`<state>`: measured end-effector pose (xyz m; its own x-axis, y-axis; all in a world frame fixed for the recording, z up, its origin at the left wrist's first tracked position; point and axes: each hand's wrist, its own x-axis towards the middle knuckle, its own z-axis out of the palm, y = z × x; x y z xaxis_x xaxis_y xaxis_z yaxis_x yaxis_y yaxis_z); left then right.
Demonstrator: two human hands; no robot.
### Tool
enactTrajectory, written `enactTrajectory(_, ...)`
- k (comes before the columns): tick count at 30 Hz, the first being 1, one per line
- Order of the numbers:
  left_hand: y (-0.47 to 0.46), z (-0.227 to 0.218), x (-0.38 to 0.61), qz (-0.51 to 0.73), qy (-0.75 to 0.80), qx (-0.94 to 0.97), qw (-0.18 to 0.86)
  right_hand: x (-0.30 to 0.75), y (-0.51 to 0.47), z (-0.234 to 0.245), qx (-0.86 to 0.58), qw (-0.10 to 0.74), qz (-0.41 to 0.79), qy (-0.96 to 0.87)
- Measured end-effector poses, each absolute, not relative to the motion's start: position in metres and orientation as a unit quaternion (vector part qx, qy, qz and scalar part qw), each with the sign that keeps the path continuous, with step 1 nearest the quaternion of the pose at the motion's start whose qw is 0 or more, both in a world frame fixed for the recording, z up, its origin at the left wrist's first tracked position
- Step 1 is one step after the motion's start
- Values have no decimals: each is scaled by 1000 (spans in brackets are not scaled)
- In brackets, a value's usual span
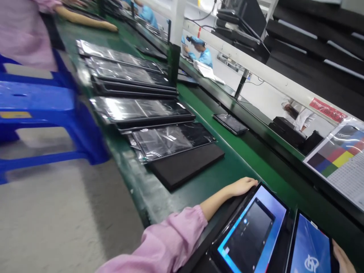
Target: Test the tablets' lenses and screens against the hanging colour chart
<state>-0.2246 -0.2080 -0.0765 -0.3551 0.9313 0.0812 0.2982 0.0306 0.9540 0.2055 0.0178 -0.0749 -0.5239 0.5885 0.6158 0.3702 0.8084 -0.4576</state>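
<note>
Two lit tablets lie side by side at the lower right. My left hand [243, 186] is at the top left corner of the nearer-left tablet [280, 212], its fingers bent over the edge. That screen shows a dark window on a blue background. At the right edge of the second tablet [315, 240], which has a white logo on blue, my right hand [342, 258] grips the side; the frame cuts part of it off. Black padding shows beneath the left tablet.
Film-wrapped tablets [142, 108] lie in rows on the green bench [210, 170], with a black foam block [187, 165] nearest me. Another tablet [230, 123] lies on the green belt. A blue stool [36, 98] stands left; a co-worker's arm [85, 21] reaches over the bench. A colour chart [338, 159] hangs right.
</note>
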Motion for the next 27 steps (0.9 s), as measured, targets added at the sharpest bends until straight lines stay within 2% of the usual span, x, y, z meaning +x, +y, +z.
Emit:
enactTrajectory(3, -207, -78, -223, 514, 654, 472, 293, 215, 29, -71, -381, 373, 259, -805)
enactTrajectory(6, -207, -80, -220, 519, 663, 464, 276, 221, 18, -70, -458, 382, 323, -735)
enactTrajectory(13, -214, -73, -211, 540, 661, 450, 262, 202, -30, -48, -515, 397, 514, -559)
enactTrajectory(19, -236, -59, -194, 587, 633, 418, 283, 204, -46, -55, -580, 377, 555, -461)
enactTrajectory(27, -272, -55, -162, 626, 613, 358, 323, 213, -22, -86, -597, 347, 571, -444)
